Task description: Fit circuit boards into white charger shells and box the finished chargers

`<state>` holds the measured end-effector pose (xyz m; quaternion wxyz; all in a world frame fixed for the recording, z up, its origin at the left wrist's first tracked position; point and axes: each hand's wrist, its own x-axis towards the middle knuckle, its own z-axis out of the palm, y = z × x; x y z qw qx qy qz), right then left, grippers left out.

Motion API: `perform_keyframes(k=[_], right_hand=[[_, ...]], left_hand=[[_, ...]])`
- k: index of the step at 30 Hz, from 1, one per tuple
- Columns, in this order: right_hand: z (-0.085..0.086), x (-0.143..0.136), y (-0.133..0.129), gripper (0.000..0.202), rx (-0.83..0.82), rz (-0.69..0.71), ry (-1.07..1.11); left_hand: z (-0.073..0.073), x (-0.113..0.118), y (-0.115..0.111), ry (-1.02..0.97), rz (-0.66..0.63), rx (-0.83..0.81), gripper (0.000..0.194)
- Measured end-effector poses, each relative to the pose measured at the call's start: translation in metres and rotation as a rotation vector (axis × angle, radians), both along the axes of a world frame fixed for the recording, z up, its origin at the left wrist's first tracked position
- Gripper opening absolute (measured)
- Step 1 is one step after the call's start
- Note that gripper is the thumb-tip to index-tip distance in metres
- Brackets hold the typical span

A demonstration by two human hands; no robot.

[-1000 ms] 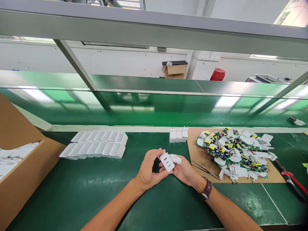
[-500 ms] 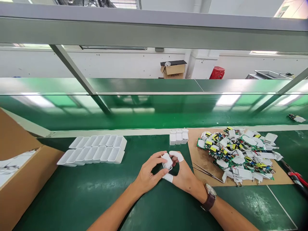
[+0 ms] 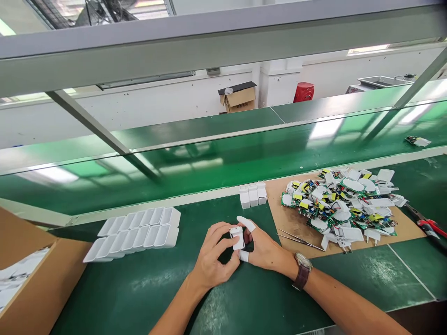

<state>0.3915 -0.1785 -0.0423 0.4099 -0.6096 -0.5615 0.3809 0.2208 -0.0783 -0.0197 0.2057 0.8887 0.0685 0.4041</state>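
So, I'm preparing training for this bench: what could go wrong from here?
The small white casing in the left hand might slip. The right hand could nudge the tweezers lying close by. The circuit boards, heaped loosely on one another, may slide if bumped.

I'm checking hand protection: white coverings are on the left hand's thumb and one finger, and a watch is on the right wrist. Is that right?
No: the head view shows the white coverings on the right hand, on its thumb and one finger. The watch is on the right wrist.
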Motion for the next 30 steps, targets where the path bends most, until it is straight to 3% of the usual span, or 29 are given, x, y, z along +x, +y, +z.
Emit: perform_keyframes(k=[10, 17, 20, 24, 30], right_hand=[[-0.002, -0.002, 0.000, 0.089, 0.050, -0.009, -0.033], [0.001, 0.000, 0.000, 0.093, 0.063, 0.014, -0.071], [-0.001, 0.000, 0.000, 0.098, 0.085, 0.030, -0.138], [-0.005, -0.001, -0.002, 0.095, 0.084, -0.014, -0.188], [-0.008, -0.001, -0.005, 0.079, 0.103, -0.025, -0.313]], left_hand=[[0.009, 0.004, -0.014, 0.057, 0.149, 0.104, 0.027], [0.024, 0.001, -0.027, 0.383, 0.307, 0.300, 0.008], [0.024, -0.002, -0.025, 0.570, 0.303, 0.262, 0.007], [0.023, 0.000, 0.004, 0.695, 0.249, 0.008, 0.011], [0.022, 0.032, 0.070, 0.476, 0.251, -0.173, 0.018]])
